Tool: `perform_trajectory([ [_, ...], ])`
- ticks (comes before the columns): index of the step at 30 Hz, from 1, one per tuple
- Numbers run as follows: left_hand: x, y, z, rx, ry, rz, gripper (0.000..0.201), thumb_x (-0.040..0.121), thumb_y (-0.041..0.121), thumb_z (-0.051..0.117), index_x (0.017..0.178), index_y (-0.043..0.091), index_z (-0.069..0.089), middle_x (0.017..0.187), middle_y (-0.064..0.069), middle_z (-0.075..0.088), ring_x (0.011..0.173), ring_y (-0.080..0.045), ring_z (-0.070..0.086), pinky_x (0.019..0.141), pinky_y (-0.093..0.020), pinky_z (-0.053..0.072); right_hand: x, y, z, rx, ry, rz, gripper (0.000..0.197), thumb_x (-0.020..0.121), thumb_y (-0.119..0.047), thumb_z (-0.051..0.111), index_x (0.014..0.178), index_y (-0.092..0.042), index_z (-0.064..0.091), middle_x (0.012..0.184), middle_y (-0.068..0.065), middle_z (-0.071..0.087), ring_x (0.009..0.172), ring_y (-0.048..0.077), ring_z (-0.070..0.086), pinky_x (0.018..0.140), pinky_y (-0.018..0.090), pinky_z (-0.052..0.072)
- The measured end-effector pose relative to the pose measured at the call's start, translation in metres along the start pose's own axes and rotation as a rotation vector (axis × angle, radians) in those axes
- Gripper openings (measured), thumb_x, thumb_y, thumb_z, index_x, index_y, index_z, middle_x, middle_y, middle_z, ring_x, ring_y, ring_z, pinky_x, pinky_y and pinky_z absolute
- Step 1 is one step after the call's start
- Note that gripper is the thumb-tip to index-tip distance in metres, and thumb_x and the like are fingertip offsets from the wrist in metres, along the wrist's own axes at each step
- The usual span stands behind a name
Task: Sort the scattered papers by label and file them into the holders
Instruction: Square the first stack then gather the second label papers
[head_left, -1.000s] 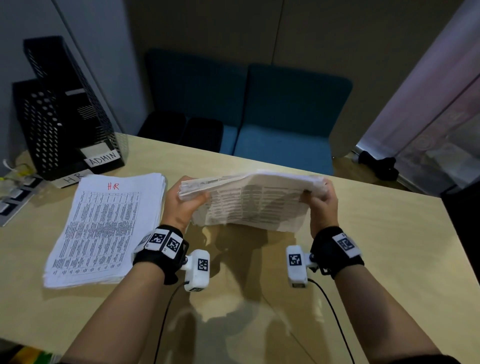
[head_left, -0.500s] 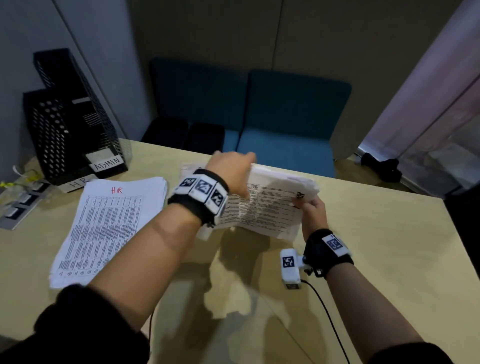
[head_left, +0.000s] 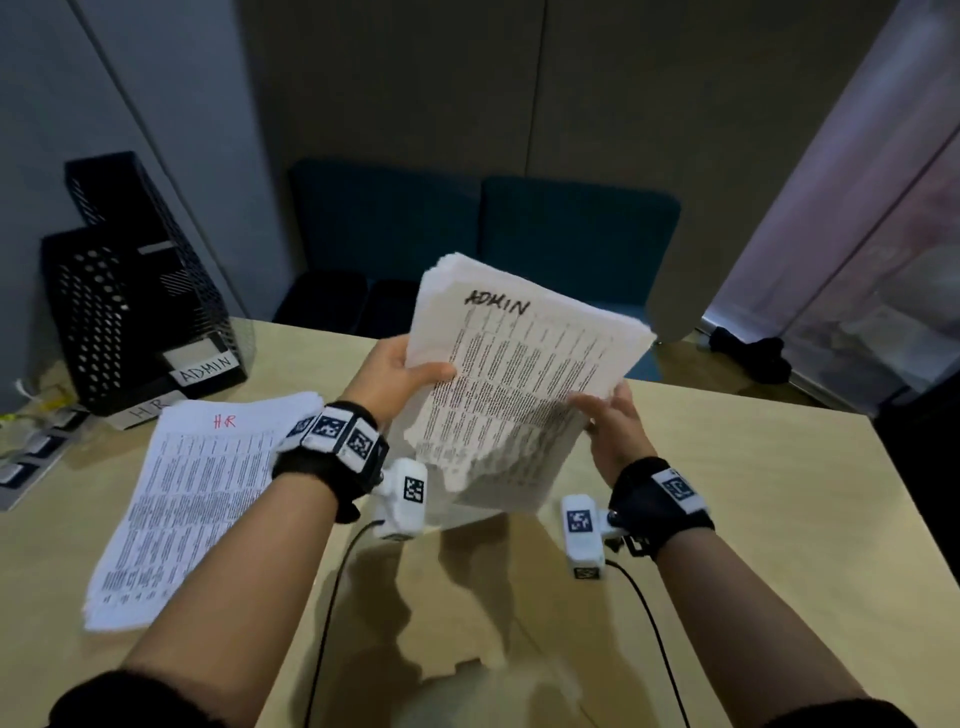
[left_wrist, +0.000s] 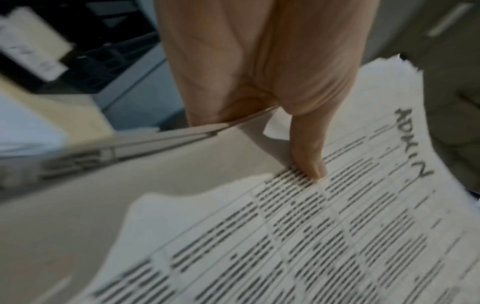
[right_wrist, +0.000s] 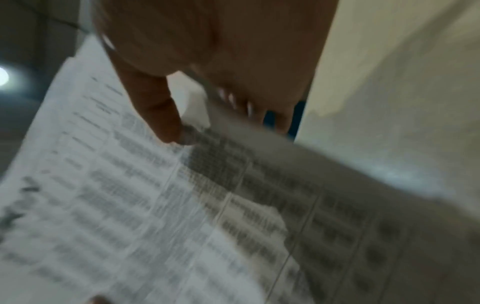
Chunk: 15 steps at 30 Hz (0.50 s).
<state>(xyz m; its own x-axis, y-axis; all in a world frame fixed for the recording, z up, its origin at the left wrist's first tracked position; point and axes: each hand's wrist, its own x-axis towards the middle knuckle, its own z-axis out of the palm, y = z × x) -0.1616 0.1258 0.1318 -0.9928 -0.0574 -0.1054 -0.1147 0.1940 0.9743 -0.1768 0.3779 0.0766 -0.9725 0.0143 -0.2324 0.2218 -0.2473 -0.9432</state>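
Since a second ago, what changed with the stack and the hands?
The ADMIN stack went from lying flat, edge toward the camera, to tilted up with its label showing. The left hand let go, reached over the top, and now grips the left edge again; the right hand kept hold of the right side. The HR stack and both holders stayed put.

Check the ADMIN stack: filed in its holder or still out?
Still out. The ADMIN stack is held above the table by the left hand and right hand, away from the ADMIN holder.
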Motion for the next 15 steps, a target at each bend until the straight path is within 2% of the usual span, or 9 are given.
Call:
perform_trajectory([
  [1,-0.005,-0.005,0.000,-0.058,0.025,-0.014,0.031,0.087,0.000,0.066,0.117,0.004,0.064,0.081,0.014,0.075,0.080,-0.002,0.072,0.068,-0.016,0.055,-0.001,-0.004,0.009,-0.026,-0.067,-0.039,0.042,0.088,0.009,0.054,0.124,-0.013,0.050,0.115,0.007,0.064,0.106,0.024,0.059,0.087,0.033,0.046],
  [2,-0.010,-0.010,0.000,-0.095,0.061,-0.013,0.029,0.089,0.002,0.065,0.117,0.006,0.063,0.080,0.016,0.075,0.077,0.001,0.071,0.063,-0.013,0.053,-0.001,-0.005,0.017,-0.053,-0.089,-0.083,0.034,0.088,0.010,0.052,0.115,-0.011,0.056,0.109,0.006,0.067,0.102,0.025,0.062,0.084,0.034,0.049],
  [4,-0.016,-0.020,0.000,-0.138,0.170,0.014,0.025,0.091,0.007,0.063,0.116,0.009,0.064,0.088,0.009,0.074,0.080,-0.003,0.070,0.060,-0.012,0.052,-0.003,-0.008,0.030,-0.091,-0.068,-0.149,0.032,0.089,0.008,0.050,0.113,-0.011,0.058,0.111,0.006,0.067,0.103,0.026,0.064,0.086,0.036,0.052],
  [6,-0.022,-0.033,-0.001,-0.145,0.286,0.048,0.026,0.093,0.014,0.062,0.118,0.005,0.064,0.102,-0.006,0.072,0.084,-0.015,0.068,0.060,-0.014,0.052,-0.004,-0.009,0.042,-0.141,-0.069,-0.224,0.030,0.088,0.002,0.050,0.116,-0.007,0.057,0.114,0.012,0.066,0.105,0.028,0.064,0.088,0.041,0.054],
  [7,-0.025,-0.041,0.000,-0.152,0.329,0.054,0.029,0.094,0.016,0.062,0.120,0.003,0.063,0.106,-0.011,0.071,0.087,-0.020,0.067,0.063,-0.018,0.055,-0.006,-0.006,0.046,-0.171,-0.073,-0.240,0.030,0.087,-0.002,0.051,0.117,-0.004,0.056,0.113,0.013,0.066,0.103,0.028,0.064,0.087,0.042,0.055],
  [9,-0.032,-0.057,0.001,-0.183,0.377,0.023,0.034,0.093,0.018,0.063,0.124,0.005,0.061,0.112,-0.011,0.070,0.099,-0.025,0.067,0.081,-0.035,0.058,-0.011,0.006,0.049,-0.217,-0.086,-0.245,0.028,0.087,-0.006,0.053,0.115,-0.002,0.054,0.109,0.014,0.066,0.097,0.026,0.065,0.083,0.042,0.056],
  [11,-0.039,-0.069,0.003,-0.183,0.383,-0.014,0.039,0.091,0.014,0.065,0.128,0.009,0.056,0.117,-0.004,0.068,0.106,-0.020,0.065,0.092,-0.041,0.053,-0.019,0.019,0.050,-0.248,-0.116,-0.219,0.030,0.090,-0.004,0.054,0.119,-0.008,0.049,0.113,0.013,0.063,0.098,0.025,0.063,0.081,0.041,0.057],
  [13,-0.044,-0.077,0.003,-0.196,0.363,-0.023,0.049,0.085,0.011,0.072,0.129,0.014,0.051,0.118,0.001,0.066,0.106,-0.012,0.064,0.091,-0.036,0.053,-0.022,0.030,0.049,-0.258,-0.119,-0.158,0.041,0.090,-0.005,0.059,0.124,-0.017,0.039,0.120,0.010,0.056,0.105,0.025,0.059,0.080,0.036,0.055],
  [15,-0.048,-0.074,-0.001,-0.229,0.351,0.007,0.056,0.080,0.012,0.077,0.127,0.015,0.047,0.117,0.003,0.064,0.103,-0.004,0.062,0.081,-0.022,0.055,-0.024,0.030,0.049,-0.221,-0.093,-0.164,0.053,0.086,-0.009,0.064,0.127,-0.020,0.033,0.123,0.008,0.053,0.109,0.023,0.057,0.082,0.033,0.053],
])
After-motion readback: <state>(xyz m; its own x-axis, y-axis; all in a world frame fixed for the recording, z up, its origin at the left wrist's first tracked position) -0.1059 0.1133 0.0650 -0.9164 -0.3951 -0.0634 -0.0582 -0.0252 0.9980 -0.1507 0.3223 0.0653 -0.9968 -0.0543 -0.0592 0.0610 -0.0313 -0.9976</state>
